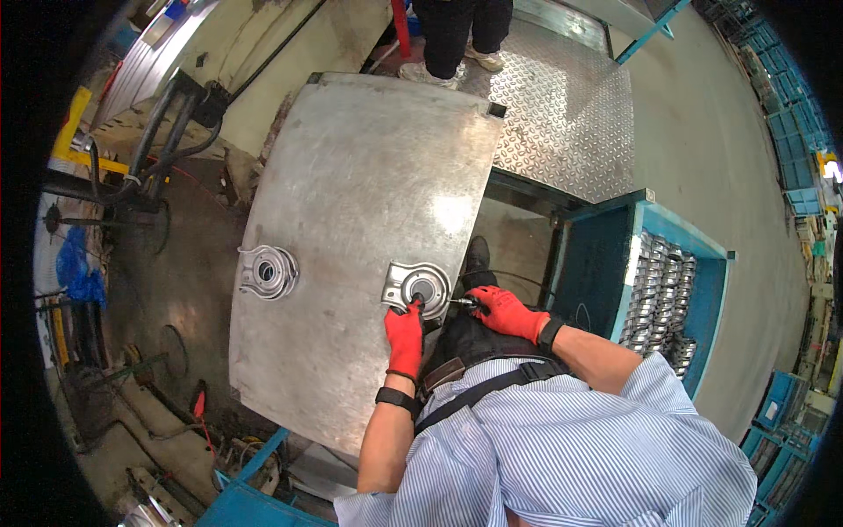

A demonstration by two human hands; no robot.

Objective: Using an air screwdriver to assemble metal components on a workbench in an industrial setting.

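Note:
A stamped metal bracket with a round dished middle (pixel 405 279) lies at the right edge of the steel table (pixel 351 193). In a red glove with dark fingertips, my left hand (pixel 405 341) grips the near side of this bracket, its fingers reaching to the centre. My right hand (pixel 509 314), also red-gloved, is closed round a slim tool with a thin metal shaft (pixel 461 301). The shaft points left and its tip meets or nearly meets the bracket's right rim. The tool's handle is mostly hidden in the glove. More such brackets (pixel 267 272), apparently stacked, rest at the table's left edge.
To my right stands a blue bin (pixel 638 290) with rows of shiny metal parts (pixel 659 294). Another person's legs (pixel 457 39) show beyond the table, beside a tread-plate platform (pixel 571 114). Dark machine arms and hoses (pixel 158 132) stand at the left.

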